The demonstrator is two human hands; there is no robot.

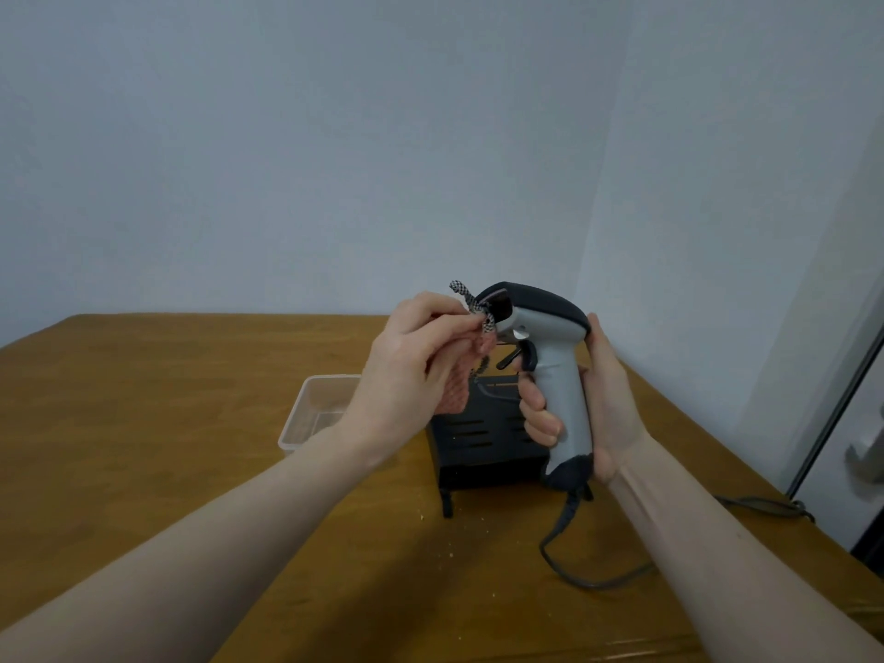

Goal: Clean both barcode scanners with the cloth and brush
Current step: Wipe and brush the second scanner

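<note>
Centrally, the right hand grips the handle of a grey barcode scanner, held upright above the wooden table; no lettering is legible on it. Left of the scanner, the left hand pinches a checkered cloth against its window. Below the scanner stands a black stand; a clear tray lies farther left.

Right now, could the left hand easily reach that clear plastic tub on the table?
Probably yes: the clear tub sits just below the left hand with nothing between, but that hand pinches the cloth, so it isn't free.
</note>
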